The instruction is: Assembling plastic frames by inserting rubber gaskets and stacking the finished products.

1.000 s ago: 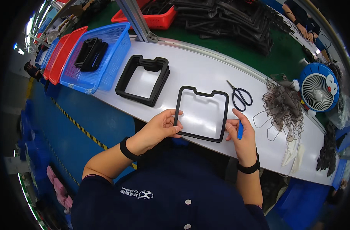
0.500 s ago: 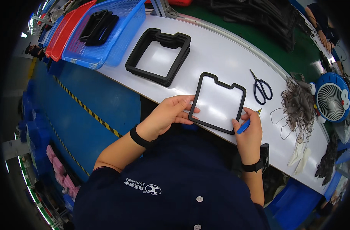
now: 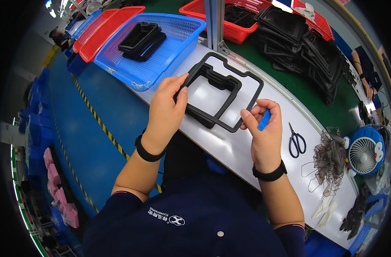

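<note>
A thin black rectangular frame [image 3: 239,74] with a notched top edge is held up between my two hands. My left hand [image 3: 167,100] pinches its left side, and my right hand [image 3: 266,132] grips its lower right side. A small blue-handled tool [image 3: 264,120] is also tucked in the right hand's fingers; its tip is hidden. Behind the held frame, partly overlapped by it, lies a stack of similar black frames [image 3: 231,99] on the white table [image 3: 242,156]. I cannot tell whether the held frame touches the stack.
Black-handled scissors [image 3: 293,135] lie right of my right hand. Beyond them are brown wiry scraps [image 3: 330,160], a blue fan [image 3: 364,150] and white gloves [image 3: 326,210]. A blue basket [image 3: 178,53] holds smaller black frames. A metal post [image 3: 214,25] rises behind the stack.
Both hands have carried the frame from the table's near edge up and left over the stack. My left hand has shifted its hold to the frame's left side. The view has shifted too.
</note>
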The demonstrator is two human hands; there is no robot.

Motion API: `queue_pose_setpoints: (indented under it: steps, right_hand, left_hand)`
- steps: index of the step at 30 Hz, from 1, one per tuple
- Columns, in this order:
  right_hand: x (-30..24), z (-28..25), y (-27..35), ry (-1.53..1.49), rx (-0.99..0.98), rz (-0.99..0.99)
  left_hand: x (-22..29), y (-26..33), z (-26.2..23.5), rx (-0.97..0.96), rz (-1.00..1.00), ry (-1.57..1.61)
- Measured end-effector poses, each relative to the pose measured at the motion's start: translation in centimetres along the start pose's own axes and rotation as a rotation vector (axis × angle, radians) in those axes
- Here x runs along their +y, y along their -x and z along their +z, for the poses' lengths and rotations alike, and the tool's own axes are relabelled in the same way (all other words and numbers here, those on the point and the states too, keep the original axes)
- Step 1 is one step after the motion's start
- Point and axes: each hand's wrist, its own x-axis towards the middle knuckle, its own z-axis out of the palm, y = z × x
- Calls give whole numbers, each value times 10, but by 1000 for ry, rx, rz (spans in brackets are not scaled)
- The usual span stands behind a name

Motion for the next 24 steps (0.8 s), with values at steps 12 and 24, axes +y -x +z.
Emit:
queue_pose_setpoints:
  steps: [12, 24]
  right_hand:
    - [31, -2, -18, 492, -58, -99]
    - [-43, -55, -207, 1142, 225, -761]
  left_hand:
    - [-74, 9, -9, -40, -315, 259]
    - [-74, 13, -15, -356, 223, -202]
